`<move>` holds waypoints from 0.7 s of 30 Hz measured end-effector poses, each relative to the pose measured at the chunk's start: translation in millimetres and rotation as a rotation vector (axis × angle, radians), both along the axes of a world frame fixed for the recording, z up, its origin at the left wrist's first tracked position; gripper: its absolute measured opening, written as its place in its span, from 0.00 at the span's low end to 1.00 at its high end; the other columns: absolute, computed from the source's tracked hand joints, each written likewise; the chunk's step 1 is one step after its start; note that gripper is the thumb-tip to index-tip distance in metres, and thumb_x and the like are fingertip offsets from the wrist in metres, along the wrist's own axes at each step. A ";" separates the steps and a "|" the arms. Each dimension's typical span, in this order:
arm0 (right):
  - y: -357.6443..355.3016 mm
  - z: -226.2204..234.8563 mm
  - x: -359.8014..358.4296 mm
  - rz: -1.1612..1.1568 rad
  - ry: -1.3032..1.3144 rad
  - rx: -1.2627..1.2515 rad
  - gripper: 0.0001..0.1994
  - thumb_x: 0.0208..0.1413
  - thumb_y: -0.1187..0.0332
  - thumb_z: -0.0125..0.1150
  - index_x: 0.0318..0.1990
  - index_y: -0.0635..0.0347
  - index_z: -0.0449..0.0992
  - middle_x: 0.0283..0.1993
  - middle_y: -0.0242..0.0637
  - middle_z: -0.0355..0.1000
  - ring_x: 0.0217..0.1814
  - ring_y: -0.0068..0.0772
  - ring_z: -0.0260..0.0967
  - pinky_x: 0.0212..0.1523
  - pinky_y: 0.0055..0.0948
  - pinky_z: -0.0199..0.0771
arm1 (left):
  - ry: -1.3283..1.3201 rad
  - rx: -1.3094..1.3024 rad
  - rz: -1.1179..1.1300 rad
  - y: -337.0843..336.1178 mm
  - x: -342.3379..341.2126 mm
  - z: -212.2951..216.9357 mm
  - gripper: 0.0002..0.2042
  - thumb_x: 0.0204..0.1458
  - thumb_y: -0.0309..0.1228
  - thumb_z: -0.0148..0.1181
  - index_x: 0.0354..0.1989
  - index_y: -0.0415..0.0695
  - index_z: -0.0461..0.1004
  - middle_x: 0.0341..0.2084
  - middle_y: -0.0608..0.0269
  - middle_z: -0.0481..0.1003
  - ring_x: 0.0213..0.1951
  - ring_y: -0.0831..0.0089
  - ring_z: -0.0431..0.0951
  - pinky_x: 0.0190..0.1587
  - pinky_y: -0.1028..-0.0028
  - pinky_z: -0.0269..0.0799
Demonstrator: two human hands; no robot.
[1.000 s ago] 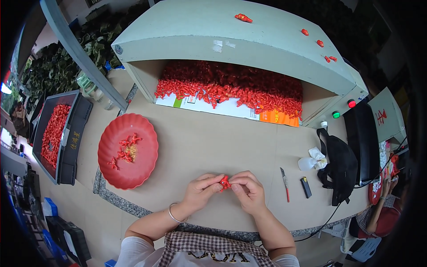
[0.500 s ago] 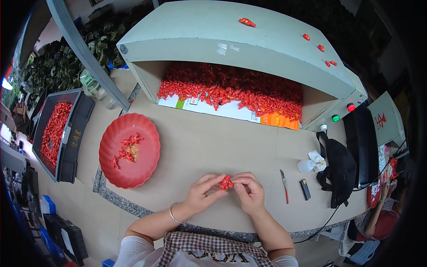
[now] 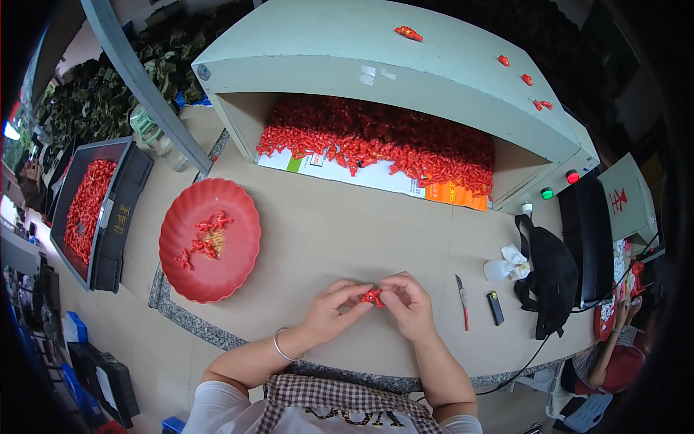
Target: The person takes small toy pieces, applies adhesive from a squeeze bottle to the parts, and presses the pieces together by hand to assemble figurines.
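Note:
Between my two hands, just above the near part of the table, is a small red plastic toy figure [image 3: 372, 297]. My left hand [image 3: 332, 309] pinches it from the left with thumb and fingertips. From the other side my right hand [image 3: 409, 307] closes its thumb and fingers on it; part of the figure is hidden by the fingertips. A round red scalloped plate [image 3: 172, 254] to the left bears several similar red figures [image 3: 205, 246]. Ahead, a pale green open-fronted box [image 3: 311, 72] shelters a big heap of small red parts [image 3: 376, 148] on a printed sheet.
A craft knife [image 3: 463, 304], a black lighter-like object [image 3: 496, 308], a white bottle with tissue [image 3: 510, 266] and a black bag [image 3: 551, 278] lie to the right. A grey crate [image 3: 108, 253] of red parts stands far left. A co-worker's arm [image 3: 609, 354] shows at the right.
The red figure has shifted slightly right and turned between my fingers. My right hand's fingers have moved a little. The whole view has tilted slightly.

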State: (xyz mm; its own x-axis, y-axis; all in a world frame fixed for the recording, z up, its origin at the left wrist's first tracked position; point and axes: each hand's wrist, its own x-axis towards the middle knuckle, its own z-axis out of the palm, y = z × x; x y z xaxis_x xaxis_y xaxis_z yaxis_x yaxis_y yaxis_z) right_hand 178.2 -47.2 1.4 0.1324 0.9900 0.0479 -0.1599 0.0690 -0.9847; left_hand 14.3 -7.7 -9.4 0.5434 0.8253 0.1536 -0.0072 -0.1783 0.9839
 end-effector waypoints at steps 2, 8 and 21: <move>0.7 -2.0 0.9 0.049 -0.073 -0.040 0.03 0.52 0.78 0.52 0.33 0.65 0.71 0.35 0.33 0.64 0.35 0.21 0.64 0.36 0.18 0.66 | -0.002 -0.040 -0.015 -1.3 0.4 -4.3 0.15 0.47 0.25 0.58 0.44 0.39 0.70 0.35 0.61 0.70 0.34 0.76 0.72 0.35 0.79 0.71; -1.2 -4.0 -1.6 0.059 -0.119 -0.106 0.02 0.50 0.79 0.53 0.31 0.65 0.71 0.32 0.32 0.64 0.33 0.20 0.64 0.33 0.17 0.66 | -0.084 -0.249 -0.045 -3.5 0.1 -14.6 0.12 0.47 0.27 0.58 0.42 0.40 0.71 0.32 0.63 0.70 0.31 0.78 0.71 0.34 0.80 0.69; -2.9 -7.8 -6.8 0.017 -0.088 -0.085 0.01 0.51 0.76 0.54 0.30 0.63 0.70 0.31 0.30 0.63 0.30 0.17 0.61 0.31 0.16 0.63 | -0.136 -0.448 0.003 -3.4 2.4 -6.1 0.12 0.56 0.31 0.46 0.43 0.37 0.71 0.31 0.64 0.73 0.32 0.80 0.71 0.35 0.80 0.69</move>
State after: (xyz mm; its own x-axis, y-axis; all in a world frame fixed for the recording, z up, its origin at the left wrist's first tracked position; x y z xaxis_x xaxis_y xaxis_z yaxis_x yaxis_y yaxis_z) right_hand 171.4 -50.1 -6.4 0.1148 0.9931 -0.0257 -0.0728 -0.0174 -0.9972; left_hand 16.6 -11.1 -15.5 0.5403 0.8282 -0.1489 -0.1420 0.2641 0.9540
